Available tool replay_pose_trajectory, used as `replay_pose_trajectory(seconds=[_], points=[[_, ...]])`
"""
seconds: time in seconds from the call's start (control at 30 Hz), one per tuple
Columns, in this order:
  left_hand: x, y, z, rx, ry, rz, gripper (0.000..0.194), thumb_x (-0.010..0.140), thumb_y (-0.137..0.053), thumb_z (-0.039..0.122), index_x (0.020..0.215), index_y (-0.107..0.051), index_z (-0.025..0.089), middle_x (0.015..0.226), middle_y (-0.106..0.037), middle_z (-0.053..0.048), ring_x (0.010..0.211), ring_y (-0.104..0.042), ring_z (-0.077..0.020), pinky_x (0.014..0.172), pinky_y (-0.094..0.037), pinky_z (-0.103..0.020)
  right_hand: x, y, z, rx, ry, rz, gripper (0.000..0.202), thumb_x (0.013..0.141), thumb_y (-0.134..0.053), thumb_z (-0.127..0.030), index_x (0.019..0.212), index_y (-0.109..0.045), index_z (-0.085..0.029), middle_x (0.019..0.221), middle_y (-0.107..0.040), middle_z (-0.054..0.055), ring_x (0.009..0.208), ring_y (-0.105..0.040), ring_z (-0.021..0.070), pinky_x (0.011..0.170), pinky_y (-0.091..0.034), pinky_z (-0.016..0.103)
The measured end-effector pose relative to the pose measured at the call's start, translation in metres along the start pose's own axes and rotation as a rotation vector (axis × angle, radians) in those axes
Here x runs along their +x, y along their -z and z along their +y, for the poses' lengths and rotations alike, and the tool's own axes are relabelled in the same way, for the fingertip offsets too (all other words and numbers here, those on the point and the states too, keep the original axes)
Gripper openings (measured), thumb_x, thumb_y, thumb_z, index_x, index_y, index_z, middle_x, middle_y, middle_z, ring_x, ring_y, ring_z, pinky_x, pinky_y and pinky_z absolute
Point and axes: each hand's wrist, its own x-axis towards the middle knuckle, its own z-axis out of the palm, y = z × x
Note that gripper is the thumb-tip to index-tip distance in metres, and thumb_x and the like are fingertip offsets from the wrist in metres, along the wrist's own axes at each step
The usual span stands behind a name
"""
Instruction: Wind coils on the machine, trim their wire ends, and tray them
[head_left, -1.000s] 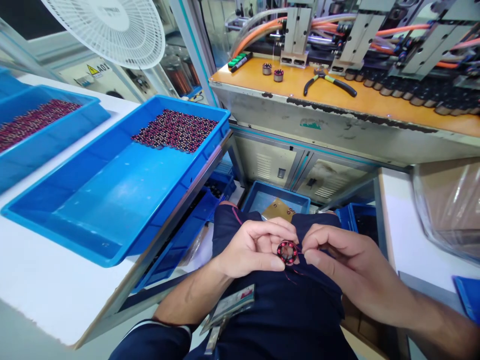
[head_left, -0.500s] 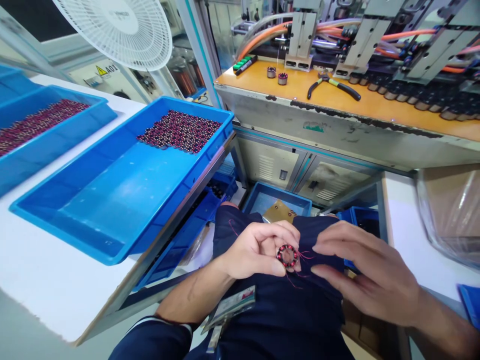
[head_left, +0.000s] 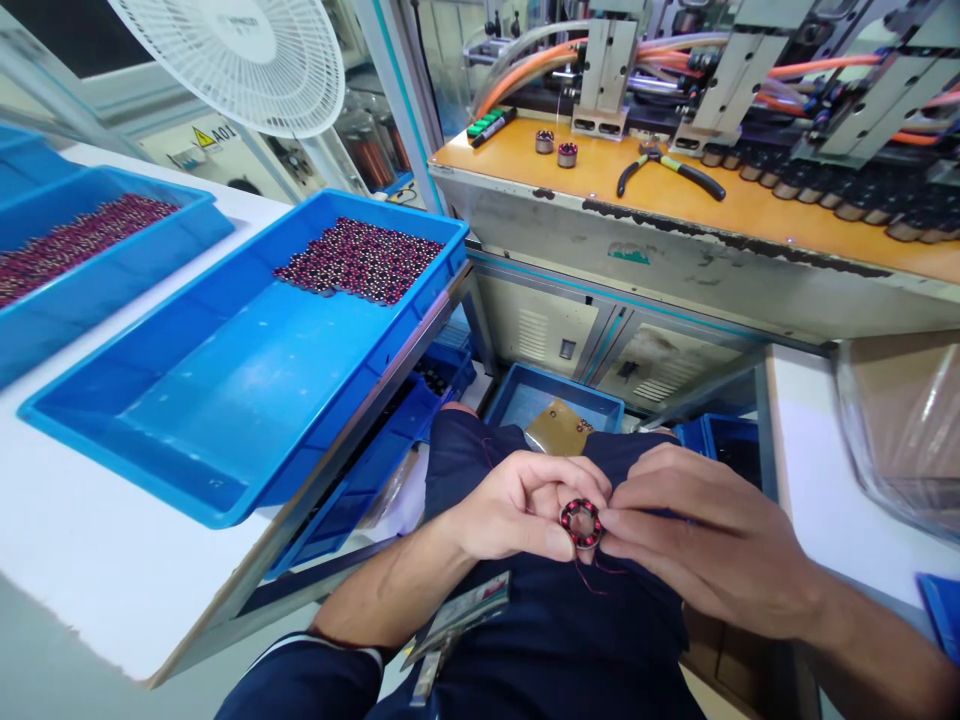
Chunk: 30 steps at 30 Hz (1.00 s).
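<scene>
Back on the wound ring (head_left: 568,517)

Holds it above the lap (head_left: 457,450) in the left hand (head_left: 517,510). Brings the right hand (head_left: 697,530), spread wide moments ago, narrowed to its right edge; no telling if gripping the red leads (head_left: 588,581). Seemingly working two-handed again.

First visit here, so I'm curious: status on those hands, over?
Left hand gripping wound ring, thin red wires hanging below. Right hand at ring's edge, grip on wire unclear. Nothing visibly in the way.

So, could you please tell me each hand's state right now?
Left hand: closed, holding the wound ring.
Right hand: fingers at its edge; grip cannot be told.
</scene>
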Motion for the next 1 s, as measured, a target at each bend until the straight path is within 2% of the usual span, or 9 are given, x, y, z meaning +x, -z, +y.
replay_pose_trajectory(seconds=[0.13,0.3,0.43,0.5,0.6,0.67,0.73,0.87,1.0], points=[[0.0,-0.001,0.003,0.14,-0.032,0.063,0.032,0.061,-0.087,0.022,0.089,-0.075,0.015,0.097,-0.061,-0.005,0.065,-0.065,-0.0088,0.06,-0.054,-0.019,-0.003,-0.002,-0.001,0.047,-0.059,0.042,0.009,0.093,-0.059,-0.013,0.097,-0.066,-0.018,0.081,-0.068,0.005,0.073,-0.061,0.0133,0.065,-0.054,0.028],[0.001,-0.005,0.004,0.411,-0.309,0.077,0.03,0.066,-0.084,0.017,0.095,-0.077,0.019,0.095,-0.06,-0.006,0.076,-0.06,-0.0109,0.069,-0.054,-0.024,-0.008,-0.011,-0.005,0.114,-0.16,0.124,0.009,0.09,-0.059,-0.009,0.093,-0.064,-0.016,0.077,-0.066,0.005,0.07,-0.061,0.0134,0.062,-0.053,0.027],[0.001,-0.003,-0.001,0.518,-0.452,0.064,0.037,0.071,-0.078,0.006,0.103,-0.075,0.025,0.102,-0.06,-0.006,0.088,-0.062,-0.0138,0.079,-0.054,-0.028,-0.011,-0.021,-0.006,0.12,-0.227,0.207,0.009,0.091,-0.056,-0.01,0.093,-0.061,-0.016,0.076,-0.062,0.005,0.067,-0.061,0.0129,0.057,-0.051,0.024],[0.001,-0.001,-0.003,0.499,-0.448,0.088,0.049,0.069,-0.081,0.008,0.113,-0.07,0.026,0.109,-0.06,-0.008,0.092,-0.063,-0.0157,0.081,-0.054,-0.03,-0.011,-0.024,-0.005,0.08,-0.231,0.231,0.009,0.09,-0.055,-0.01,0.09,-0.06,-0.017,0.075,-0.062,0.004,0.067,-0.062,0.0127,0.057,-0.052,0.023],[0.0,0.0,-0.002,0.444,-0.302,0.109,0.069,0.061,-0.089,0.018,0.123,-0.062,0.023,0.102,-0.064,-0.006,0.087,-0.064,-0.0145,0.078,-0.053,-0.026,-0.013,-0.025,-0.005,0.04,-0.227,0.252,0.009,0.089,-0.055,-0.009,0.089,-0.06,-0.017,0.075,-0.062,0.004,0.067,-0.063,0.0131,0.058,-0.052,0.023],[-0.002,0.0,0.0,0.448,-0.191,0.103,0.056,0.065,-0.087,0.023,0.115,-0.064,0.018,0.086,-0.066,-0.003,0.074,-0.062,-0.0102,0.071,-0.051,-0.021,-0.013,-0.024,-0.005,0.032,-0.219,0.264,0.009,0.088,-0.056,-0.009,0.089,-0.06,-0.016,0.075,-0.062,0.004,0.067,-0.062,0.0131,0.058,-0.052,0.023],[-0.003,-0.002,0.002,0.471,-0.145,0.122,0.037,0.074,-0.08,0.023,0.106,-0.066,0.014,0.077,-0.066,-0.002,0.065,-0.061,-0.0082,0.064,-0.049,-0.019,-0.014,-0.024,-0.006,0.021,-0.213,0.264,0.009,0.088,-0.056,-0.008,0.089,-0.06,-0.016,0.075,-0.062,0.004,0.066,-0.062,0.0131,0.058,-0.052,0.023],[-0.005,-0.006,0.0,0.503,-0.207,0.193,0.028,0.08,-0.074,0.018,0.106,-0.066,0.014,0.074,-0.068,-0.003,0.065,-0.066,-0.0116,0.062,-0.052,-0.022,-0.014,-0.024,-0.008,-0.05,-0.213,0.272,0.01,0.087,-0.057,-0.008,0.089,-0.062,-0.017,0.074,-0.063,0.004,0.064,-0.063,0.0128,0.057,-0.052,0.023],[-0.003,-0.008,-0.001,0.472,-0.259,0.197,0.026,0.079,-0.074,0.015,0.104,-0.069,0.015,0.08,-0.071,-0.005,0.069,-0.069,-0.0135,0.065,-0.055,-0.024,-0.014,-0.027,-0.011,-0.149,-0.223,0.349,0.011,0.087,-0.058,-0.007,0.086,-0.062,-0.017,0.074,-0.065,0.003,0.065,-0.064,0.0121,0.059,-0.053,0.022]])
